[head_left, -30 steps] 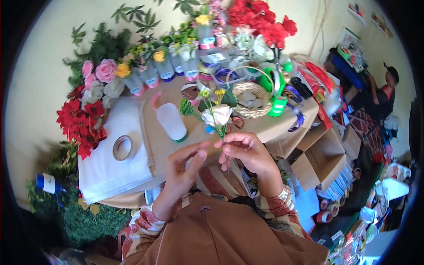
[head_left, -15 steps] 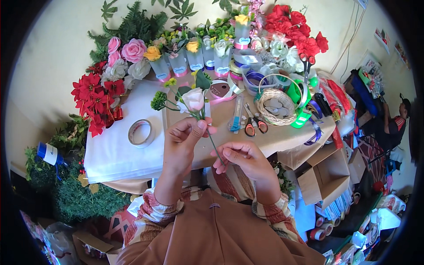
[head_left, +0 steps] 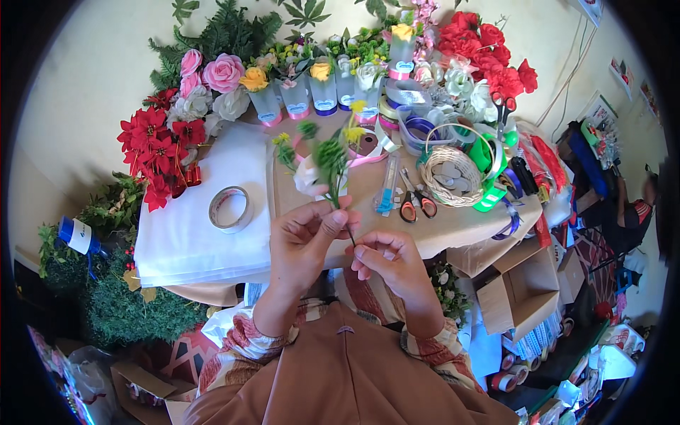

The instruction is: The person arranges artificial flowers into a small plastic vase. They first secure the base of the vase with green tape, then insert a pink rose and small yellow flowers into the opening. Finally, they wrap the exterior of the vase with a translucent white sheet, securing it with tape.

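Turned since the earlier frame: your flower bunch [head_left: 330, 157], its green heads now in front, the white rose [head_left: 306, 176] swung left; blooms blurred. Head view, items: bunch, one, held up before you over the near edge of the table [head_left: 464, 218]. Left hand [head_left: 303, 237]: pinching the stem [head_left: 350, 231] just below the blooms, so nearer them. Right hand [head_left: 391, 263]: pinching the lower stem, tip hidden. Long axis: lower right to upper left, blooms pointing away from you. Scissors [head_left: 416, 193]: on the table, right of the bunch.
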A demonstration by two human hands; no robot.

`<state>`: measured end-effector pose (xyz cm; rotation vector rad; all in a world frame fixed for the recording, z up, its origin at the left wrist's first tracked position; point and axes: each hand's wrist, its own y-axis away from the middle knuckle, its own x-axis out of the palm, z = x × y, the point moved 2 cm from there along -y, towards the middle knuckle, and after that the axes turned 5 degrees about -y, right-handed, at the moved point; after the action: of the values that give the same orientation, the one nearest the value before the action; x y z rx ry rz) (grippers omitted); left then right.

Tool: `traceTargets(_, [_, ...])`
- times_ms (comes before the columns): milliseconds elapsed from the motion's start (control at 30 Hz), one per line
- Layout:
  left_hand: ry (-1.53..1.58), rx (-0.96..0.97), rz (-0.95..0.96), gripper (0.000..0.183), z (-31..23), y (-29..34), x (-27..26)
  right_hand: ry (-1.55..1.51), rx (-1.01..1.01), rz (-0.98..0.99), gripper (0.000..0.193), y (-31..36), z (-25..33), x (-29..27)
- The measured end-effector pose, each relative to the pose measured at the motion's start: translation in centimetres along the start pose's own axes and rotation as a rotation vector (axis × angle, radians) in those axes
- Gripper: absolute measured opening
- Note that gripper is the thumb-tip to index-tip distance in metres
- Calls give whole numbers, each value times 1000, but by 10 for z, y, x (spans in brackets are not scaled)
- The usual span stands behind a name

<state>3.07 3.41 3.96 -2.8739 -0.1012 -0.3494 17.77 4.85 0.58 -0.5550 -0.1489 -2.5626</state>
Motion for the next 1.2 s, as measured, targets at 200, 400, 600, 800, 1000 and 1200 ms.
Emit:
traceTargets(200, [1,48,-24,13,4,5,-1,38,54,-3,16,-1,-3,0])
traceTargets(400, [-120,86,-59,14,9,7,1,64,88,-8,15,-4,-10,-3])
traceTargets(600, [-290,156,-76,14,17,12,-5,64,116,-64,13,-4,-15,-4])
traceTargets(800, [-748,516,-13,27,8,18,1,19,-179,-120,12,1,-21,-2])
traceTargets(1000, [-815,677,126,37,21,26,5,-403,-304,-8,25,-2,-62,-24])
traceTargets(1200, [-886,633,100,29,25,29,-5,-625,-263,319,29,-2,-64,-27])
